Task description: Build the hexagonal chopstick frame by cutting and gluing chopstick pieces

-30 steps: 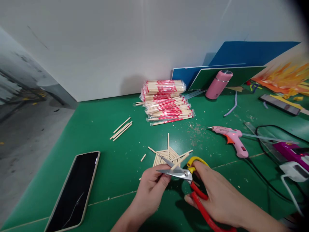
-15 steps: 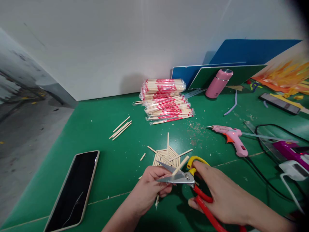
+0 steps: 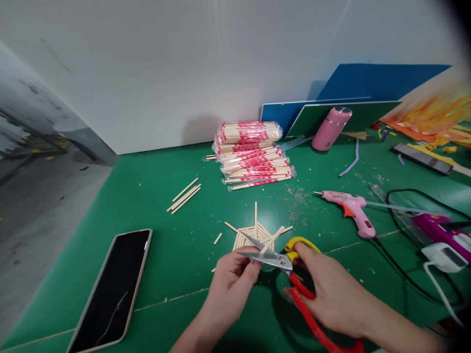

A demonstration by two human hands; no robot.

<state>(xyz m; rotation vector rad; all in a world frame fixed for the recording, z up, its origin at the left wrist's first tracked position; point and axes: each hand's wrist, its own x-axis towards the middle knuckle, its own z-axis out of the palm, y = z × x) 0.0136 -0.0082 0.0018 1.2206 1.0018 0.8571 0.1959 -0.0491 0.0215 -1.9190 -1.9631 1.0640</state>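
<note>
My right hand [image 3: 327, 289] grips a pair of scissors [image 3: 281, 261] with red and yellow handles, the blades apart and pointing left. Between the blades lies a wooden chopstick [image 3: 273, 239], tilted up to the right. My left hand [image 3: 233, 279] is closed on the lower end of that chopstick, its fingertips close to the blades. Just behind, on the table, is a web-shaped piece of chopsticks [image 3: 256, 220] with sticks radiating outward; the hands and scissors cover its near part. A short cut stick [image 3: 218, 239] lies left of it.
Loose chopsticks [image 3: 184, 197] lie to the left, wrapped chopstick packs [image 3: 253, 157] at the back. A phone [image 3: 112, 289] is at the front left. A pink glue gun [image 3: 348, 208] with its cord, a pink bottle [image 3: 331, 128] and a purple tool [image 3: 437, 229] are on the right.
The scissors have shifted slightly left and up. My left hand has turned, its thumb now on top, and the chopstick between the blades sits lower and further left.
</note>
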